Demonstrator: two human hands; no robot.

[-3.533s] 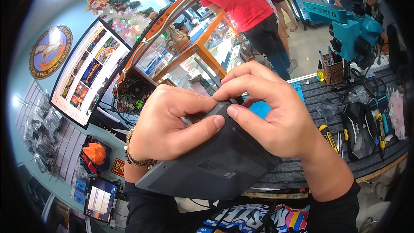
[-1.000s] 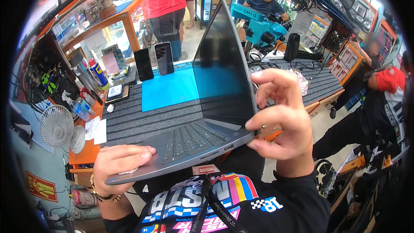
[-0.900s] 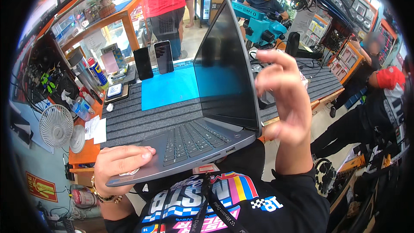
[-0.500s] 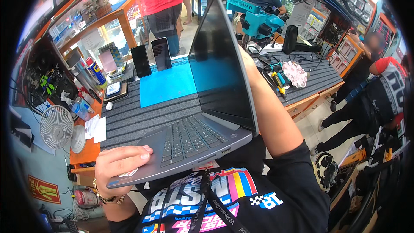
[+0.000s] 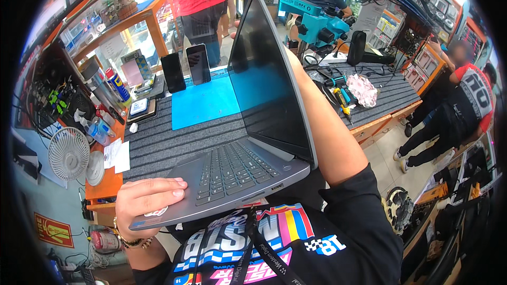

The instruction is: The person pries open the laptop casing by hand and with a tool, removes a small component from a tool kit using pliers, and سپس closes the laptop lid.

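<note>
An opened dark grey laptop (image 5: 237, 171) is held tilted in front of me, its black screen (image 5: 269, 84) turned to the left and the keyboard facing up. My left hand (image 5: 150, 198) grips the near left corner of its base, fingers on the palm rest and thumb side underneath. Behind the lid, my right hand (image 5: 293, 63) is mostly hidden, with the forearm running up along the lid's back. Small fingertip-like spots show past the lid's far edge. How its fingers close cannot be seen.
On the grey ridged bench lie a blue mat (image 5: 206, 104) and two phones (image 5: 198, 64) propped upright. A spray can (image 5: 117, 85) and a white fan (image 5: 68, 153) stand left. A teal microscope (image 5: 317, 24), tools (image 5: 343, 97) and crumpled cloth (image 5: 362, 89) are right. Other people stand beyond.
The laptop and my left hand have barely moved. Fingertip-like spots now show past the lid's far edge. At the far right, a person in red and black has shifted.
</note>
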